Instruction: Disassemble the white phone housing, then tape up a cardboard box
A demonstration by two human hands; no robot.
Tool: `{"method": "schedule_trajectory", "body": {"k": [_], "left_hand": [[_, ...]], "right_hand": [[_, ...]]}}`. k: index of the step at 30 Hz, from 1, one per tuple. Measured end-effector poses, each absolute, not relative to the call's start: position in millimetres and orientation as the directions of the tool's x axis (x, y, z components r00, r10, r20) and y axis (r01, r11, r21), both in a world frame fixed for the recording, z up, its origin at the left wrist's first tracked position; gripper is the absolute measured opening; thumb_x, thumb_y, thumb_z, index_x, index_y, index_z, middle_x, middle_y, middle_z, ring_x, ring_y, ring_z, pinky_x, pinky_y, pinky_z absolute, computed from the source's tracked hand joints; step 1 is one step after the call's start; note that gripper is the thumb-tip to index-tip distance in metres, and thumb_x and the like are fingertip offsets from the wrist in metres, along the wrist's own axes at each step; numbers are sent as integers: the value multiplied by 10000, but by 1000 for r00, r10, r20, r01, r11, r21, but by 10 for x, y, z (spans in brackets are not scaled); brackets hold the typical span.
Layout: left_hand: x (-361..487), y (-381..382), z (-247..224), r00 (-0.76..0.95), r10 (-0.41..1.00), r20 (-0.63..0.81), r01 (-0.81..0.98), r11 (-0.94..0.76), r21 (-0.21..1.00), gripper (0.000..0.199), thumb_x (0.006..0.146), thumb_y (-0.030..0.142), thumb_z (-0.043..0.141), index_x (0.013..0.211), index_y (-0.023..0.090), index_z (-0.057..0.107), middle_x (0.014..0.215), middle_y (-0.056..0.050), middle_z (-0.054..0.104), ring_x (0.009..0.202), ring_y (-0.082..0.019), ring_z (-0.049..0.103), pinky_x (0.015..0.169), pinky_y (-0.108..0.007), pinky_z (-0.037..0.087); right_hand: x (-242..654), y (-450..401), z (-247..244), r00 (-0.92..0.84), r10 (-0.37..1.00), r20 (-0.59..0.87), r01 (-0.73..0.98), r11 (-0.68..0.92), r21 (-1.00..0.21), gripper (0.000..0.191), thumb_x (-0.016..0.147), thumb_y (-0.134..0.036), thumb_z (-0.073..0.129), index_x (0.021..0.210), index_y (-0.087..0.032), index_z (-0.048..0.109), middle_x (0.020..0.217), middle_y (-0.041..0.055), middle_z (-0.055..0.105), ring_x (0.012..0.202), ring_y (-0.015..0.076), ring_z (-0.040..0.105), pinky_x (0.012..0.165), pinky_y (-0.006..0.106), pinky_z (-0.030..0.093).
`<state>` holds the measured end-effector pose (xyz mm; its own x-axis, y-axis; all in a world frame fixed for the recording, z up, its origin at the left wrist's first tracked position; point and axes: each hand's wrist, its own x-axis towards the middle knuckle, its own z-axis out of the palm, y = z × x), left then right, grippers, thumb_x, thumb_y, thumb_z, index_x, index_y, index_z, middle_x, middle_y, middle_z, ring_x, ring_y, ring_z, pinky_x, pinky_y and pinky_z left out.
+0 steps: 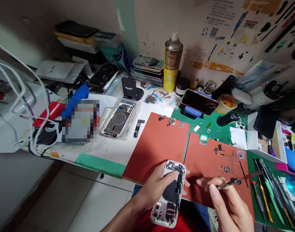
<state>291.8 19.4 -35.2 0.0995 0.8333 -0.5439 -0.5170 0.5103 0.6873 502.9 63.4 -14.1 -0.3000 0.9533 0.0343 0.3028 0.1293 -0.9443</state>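
Observation:
My left hand (157, 182) is closed around an opened phone housing (171, 193), a white frame with small parts inside. My thumb lies across its inner face, and the housing is tilted over the front edge of the bench. To its right, my right hand (224, 199) pinches a thin metal tool (234, 182) with a reddish-brown end pointing right; its exact kind is unclear. The tool is apart from the housing. Beneath and beyond the hands lie two red-brown mats, the left mat (159, 145) and the right mat (210, 164). Small phone parts (226, 169) rest on the right one.
Another phone back (118, 119) and a logic board (138, 128) lie left of the mats. A phone (200, 102) leans on a blue stand behind them, near a yellow spray can (173, 61). Screwdrivers and tweezers (270, 190) line the right side. White cables (24, 87) hang at left.

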Motion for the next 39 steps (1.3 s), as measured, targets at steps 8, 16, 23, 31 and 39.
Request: {"method": "schedule_trajectory", "body": {"k": [8,16,23,31,39], "left_hand": [[3032,98,-437,-110,863,-493,-496,382,780,362,997,432,649,1215,154,728,1071,-126,809,887,-239,766,794,-338,594],[3103,55,-424,-191,880,-435,-482,302,822,371,1006,429,642,1279,184,696,1167,-120,799,994,-265,765,840,-363,601],[3087,50,-456,-236,894,-381,-371,279,886,364,1023,419,619,1291,184,693,1188,-113,800,1066,-264,754,914,-359,583],[3095,41,-463,-235,891,-390,-384,283,879,387,1016,439,621,1303,186,680,1201,-118,797,1025,-267,766,876,-367,597],[3077,33,-487,-229,895,-384,-383,280,881,380,1019,423,614,1322,205,685,1223,-107,793,1055,-259,756,920,-360,573]], "right_hand": [[4749,171,-410,-244,715,-655,90,-656,-749,522,774,-622,827,986,-150,758,859,76,719,811,206,669,747,285,579],[4545,242,-349,-284,661,-695,-11,-727,-687,592,707,-694,846,854,-134,724,758,39,644,718,142,553,670,257,479],[4498,298,-379,-298,601,-742,-197,-799,-568,592,594,-647,942,768,-145,679,663,14,629,561,70,505,543,195,389],[4503,386,-273,-491,467,-736,-211,-883,-419,569,599,-611,955,657,-167,604,400,-112,363,325,-14,134,377,206,83],[4542,360,-380,-508,500,-701,-230,-863,-450,505,722,-575,896,662,-169,601,384,-110,333,345,-5,134,408,199,105]]}}
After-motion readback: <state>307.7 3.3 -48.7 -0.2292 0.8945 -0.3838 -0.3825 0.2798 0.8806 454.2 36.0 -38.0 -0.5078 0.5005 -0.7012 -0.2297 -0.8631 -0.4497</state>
